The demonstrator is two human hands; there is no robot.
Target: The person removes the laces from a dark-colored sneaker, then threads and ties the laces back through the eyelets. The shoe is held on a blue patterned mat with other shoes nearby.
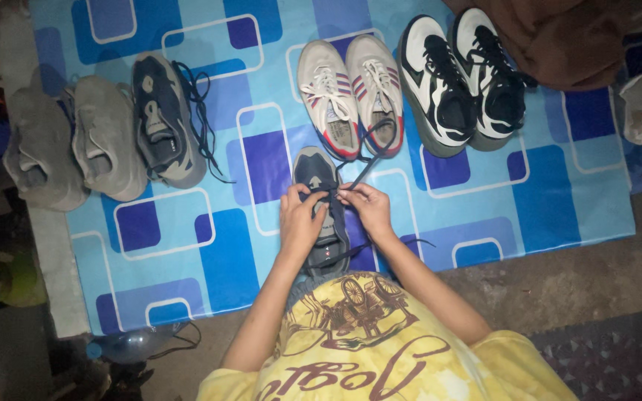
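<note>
A dark navy and grey sneaker (319, 178) lies on the blue patterned mat (559, 200), toe pointing away from me. My left hand (300, 219) rests on its tongue and pinches the dark lace (365, 165). Beside it, my right hand (366, 206) grips the same lace, which runs up and away toward the white sneakers. Both hands meet over the shoe's eyelets. A loose lace end (410, 241) trails to the right behind my right wrist.
On the mat stand a pair of grey shoes (72, 145), the matching navy sneaker (163, 122) with loose laces, white sneakers with striped sides (351, 93) and black-and-white sneakers (462, 78). Brown cloth (566, 37) lies top right. Bare concrete floor (596, 275) borders the mat.
</note>
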